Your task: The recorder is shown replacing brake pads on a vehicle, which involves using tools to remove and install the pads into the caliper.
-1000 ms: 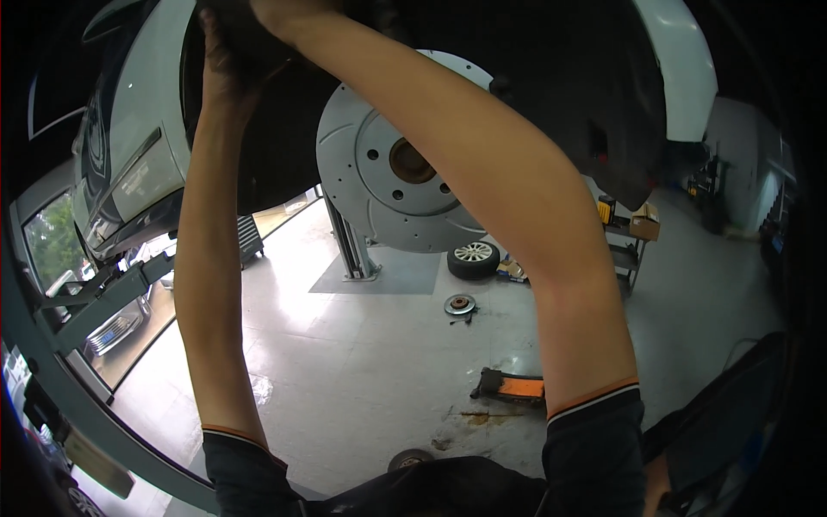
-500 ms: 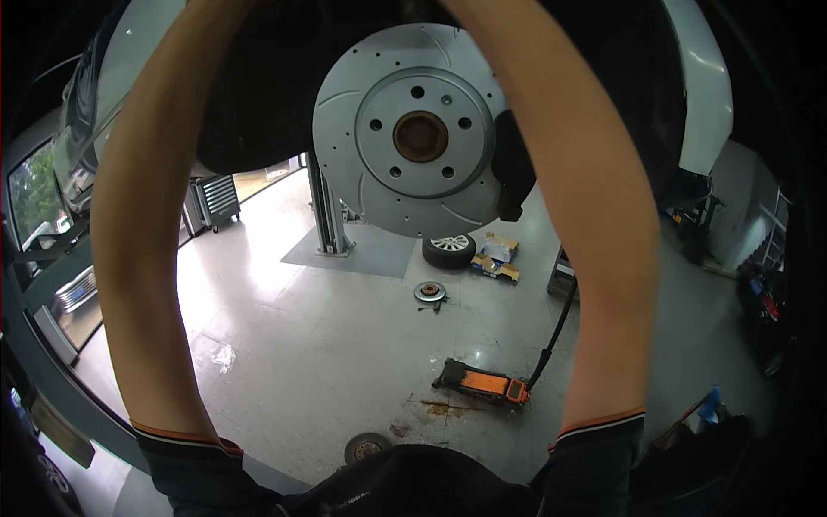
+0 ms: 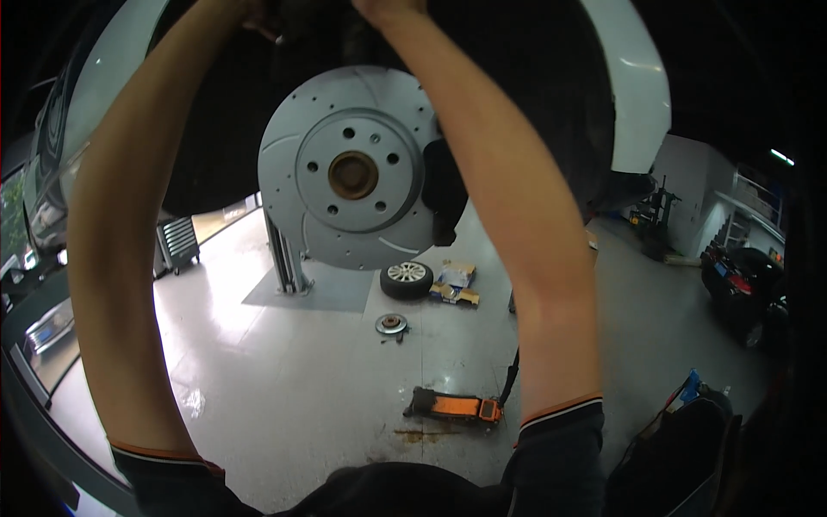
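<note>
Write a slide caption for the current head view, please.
Bare arms reach past a slotted brake disc into the wheel arch of a raised car.

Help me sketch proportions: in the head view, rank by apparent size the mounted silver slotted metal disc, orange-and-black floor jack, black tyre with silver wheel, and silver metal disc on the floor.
1. Mounted disc, nearest
2. Floor jack
3. Tyre with wheel
4. Floor disc

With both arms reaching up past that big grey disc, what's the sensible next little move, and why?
Perhaps look slightly higher: the left hand and right hand are up in the dark wheel arch, above the brake disc, and the picture's top edge cuts them off, so what they touch can't be made out.
</note>
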